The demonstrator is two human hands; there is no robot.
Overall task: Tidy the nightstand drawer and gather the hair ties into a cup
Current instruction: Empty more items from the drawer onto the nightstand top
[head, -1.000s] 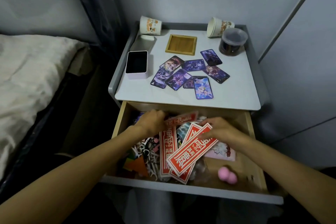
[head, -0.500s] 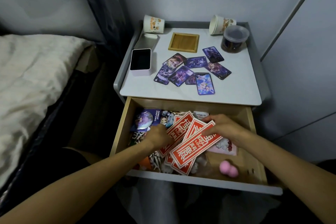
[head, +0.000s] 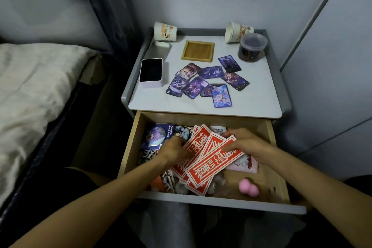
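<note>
The nightstand drawer (head: pixel 270 137) is pulled open and full of clutter. Several red printed paper slips (head: pixel 209 159) lie fanned across its middle. My left hand (head: pixel 174 148) grips the slips at their left edge, fingers curled under them. My right hand (head: pixel 244 142) holds their upper right end, thumb on top. A pink peanut-shaped sponge (head: pixel 248 187) lies at the drawer's front right. Two paper cups lie on their sides at the back of the nightstand top, one on the left (head: pixel 165 31) and one on the right (head: pixel 237 32). No hair ties can be made out.
On the nightstand top (head: pixel 259 100) lie several purple picture cards (head: pixel 205 82), a wooden coaster (head: pixel 198 51), a pink tin (head: pixel 152 72) with its lid (head: pixel 157 51) behind, and a lidded dark jar (head: pixel 252 47). A round badge pack (head: pixel 159 136) sits in the drawer's back left. Bed at left.
My left hand has moved from the drawer's back left down onto the left edge of the red slips, uncovering the badge pack. The slips are fanned more tightly between both hands.
</note>
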